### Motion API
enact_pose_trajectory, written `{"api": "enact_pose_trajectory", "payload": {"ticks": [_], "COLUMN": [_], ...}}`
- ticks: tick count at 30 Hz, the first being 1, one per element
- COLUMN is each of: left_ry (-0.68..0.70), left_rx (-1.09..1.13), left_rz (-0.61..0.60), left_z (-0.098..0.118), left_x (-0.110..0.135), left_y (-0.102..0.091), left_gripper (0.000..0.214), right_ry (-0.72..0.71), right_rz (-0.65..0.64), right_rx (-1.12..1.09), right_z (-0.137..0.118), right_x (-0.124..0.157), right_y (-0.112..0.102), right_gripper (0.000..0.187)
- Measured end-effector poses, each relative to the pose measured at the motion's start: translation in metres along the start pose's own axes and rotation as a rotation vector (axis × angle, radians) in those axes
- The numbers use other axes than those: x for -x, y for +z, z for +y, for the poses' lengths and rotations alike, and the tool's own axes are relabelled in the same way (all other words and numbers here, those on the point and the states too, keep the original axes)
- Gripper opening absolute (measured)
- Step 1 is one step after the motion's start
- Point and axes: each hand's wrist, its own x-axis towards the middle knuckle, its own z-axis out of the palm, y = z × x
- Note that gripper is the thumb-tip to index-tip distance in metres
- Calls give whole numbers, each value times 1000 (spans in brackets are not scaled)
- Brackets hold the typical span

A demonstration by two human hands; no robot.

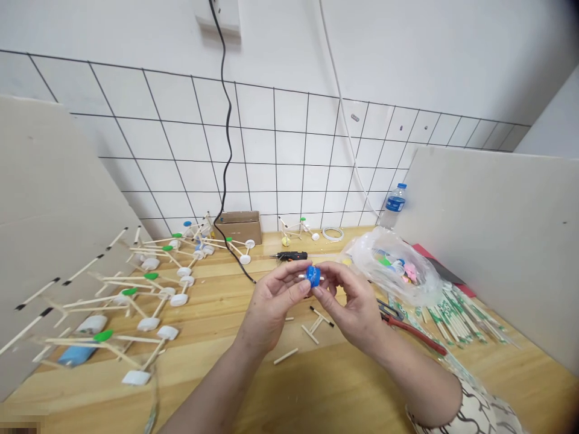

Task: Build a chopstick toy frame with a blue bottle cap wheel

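Observation:
Between my two hands, at chest height over the table, is a blue bottle cap (313, 276) with a short white stick poking out at both sides. My left hand (271, 304) pinches it from the left with thumb and fingers. From the right, the fingertips of my right hand (355, 304) close on the same cap and stick end. Beneath the hands lie a small frame of joined sticks (317, 324) with black tips and a loose cut stick (286, 356). A black glue gun (292, 256) rests just beyond my fingers.
Stick-built models (149, 277) with white cap wheels crowd the left side. To the right are a plastic bag (391, 265) of coloured caps, red-handled pliers (416, 334), wrapped chopsticks (461, 316) and a water bottle (395, 205). A cardboard box (239, 228) stands behind.

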Motion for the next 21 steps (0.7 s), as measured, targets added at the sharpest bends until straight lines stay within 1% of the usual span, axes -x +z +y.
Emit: {"api": "enact_pose_trajectory", "payload": {"ticks": [3, 8, 14, 21], "left_ry": [-4, 10, 21, 38], "left_rx": [-2, 23, 57, 9], "left_rz": [34, 58, 29, 18], "left_z": [1, -3, -6, -6], "left_x": [1, 1, 3, 4], "left_y": [1, 4, 3, 2], "left_gripper": [28, 27, 25, 25], "right_ry": [-41, -112, -164, -163], "right_rz": [18, 61, 72, 68], "right_rx": [46, 128, 182, 174], "right_z": [-2, -5, -6, -3], "right_x": [0, 2, 4, 6], "right_y": [1, 2, 2, 2], "right_gripper": [21, 19, 17, 16]}}
